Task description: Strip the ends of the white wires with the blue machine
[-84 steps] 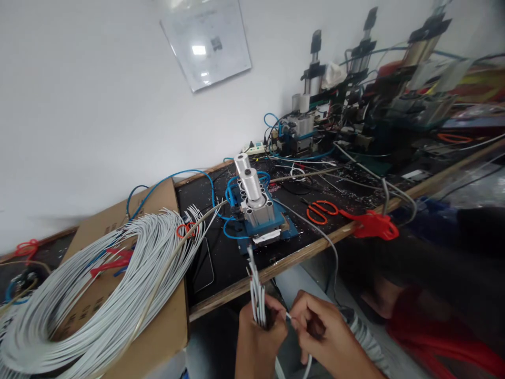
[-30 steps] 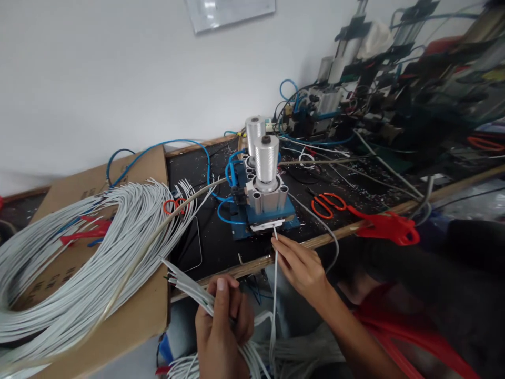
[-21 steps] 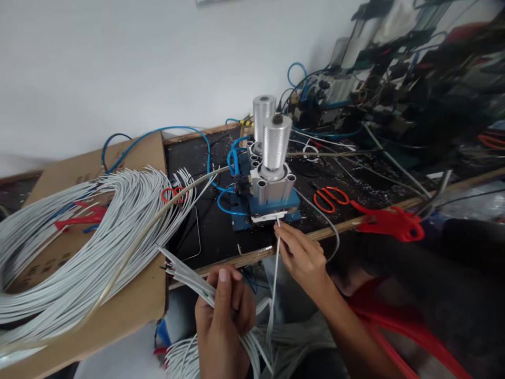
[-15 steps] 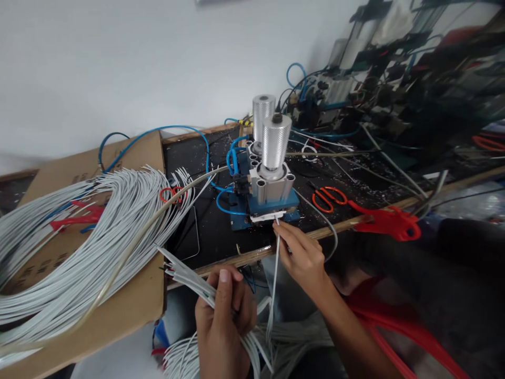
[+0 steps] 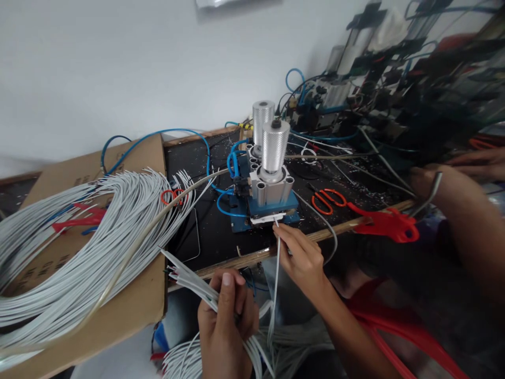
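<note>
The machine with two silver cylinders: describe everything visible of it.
The machine stands upright on the black bench, near its front edge. Two metal-looking, textured cylinders rise one behind the other from silver blocks, a dark knob topping the front one. Beneath are blue plates; blue tubes run to its left side. A white strip spans its front, where the right hand holds a white cable up; whether it goes in is unclear.
</note>
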`<state>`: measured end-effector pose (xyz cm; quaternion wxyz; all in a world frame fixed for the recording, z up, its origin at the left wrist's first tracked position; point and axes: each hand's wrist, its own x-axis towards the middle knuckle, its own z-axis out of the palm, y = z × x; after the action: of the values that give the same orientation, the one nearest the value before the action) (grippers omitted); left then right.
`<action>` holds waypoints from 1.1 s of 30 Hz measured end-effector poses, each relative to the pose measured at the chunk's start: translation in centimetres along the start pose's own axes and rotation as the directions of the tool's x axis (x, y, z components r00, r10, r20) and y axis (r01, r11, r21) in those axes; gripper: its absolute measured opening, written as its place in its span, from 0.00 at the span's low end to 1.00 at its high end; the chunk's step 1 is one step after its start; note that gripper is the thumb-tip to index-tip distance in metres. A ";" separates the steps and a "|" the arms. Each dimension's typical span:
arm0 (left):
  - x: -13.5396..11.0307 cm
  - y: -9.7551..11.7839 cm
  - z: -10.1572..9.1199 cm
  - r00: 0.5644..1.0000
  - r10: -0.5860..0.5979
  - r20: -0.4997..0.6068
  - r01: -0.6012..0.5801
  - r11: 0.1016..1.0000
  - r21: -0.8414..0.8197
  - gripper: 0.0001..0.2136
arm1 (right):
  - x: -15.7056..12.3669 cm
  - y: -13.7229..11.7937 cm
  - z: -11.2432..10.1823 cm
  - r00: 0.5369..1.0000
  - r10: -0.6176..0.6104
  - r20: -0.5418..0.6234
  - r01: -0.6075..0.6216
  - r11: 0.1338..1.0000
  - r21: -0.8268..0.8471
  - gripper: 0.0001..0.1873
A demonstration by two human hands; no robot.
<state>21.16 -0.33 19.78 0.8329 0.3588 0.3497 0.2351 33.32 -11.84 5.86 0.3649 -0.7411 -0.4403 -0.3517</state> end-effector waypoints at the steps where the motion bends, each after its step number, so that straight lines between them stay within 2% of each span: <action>1: 0.0 0.0 0.0 1.000 0.002 0.006 -0.002 1.000 -0.007 0.09 | 0.0 0.0 0.0 1.000 0.000 -0.002 0.000 1.000 -0.001 0.23; 12: 0.2 0.1 0.1 1.000 -0.012 -0.014 0.012 1.000 -0.006 0.11 | 0.1 0.0 0.4 0.999 -0.005 -0.034 0.005 1.000 0.001 0.20; 18: 0.0 -0.1 -0.2 0.999 -0.027 -0.020 0.028 1.000 0.011 0.11 | -0.1 0.1 0.5 1.000 0.004 -0.031 -0.004 1.000 0.019 0.22; 24: -0.1 -0.1 -0.3 0.999 -0.034 -0.009 0.034 0.999 -0.024 0.11 | -0.5 0.3 0.5 1.000 0.024 -0.016 -0.024 0.999 0.041 0.29; 33: -0.1 -0.3 -0.7 0.999 -0.050 -0.022 0.049 0.998 -0.034 0.11 | -0.6 0.4 0.7 1.000 0.007 -0.015 -0.007 1.000 0.029 0.26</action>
<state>20.62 -0.25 19.25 0.8404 0.3331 0.3639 0.2242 33.60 -11.64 4.90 0.3802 -0.7346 -0.4401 -0.3494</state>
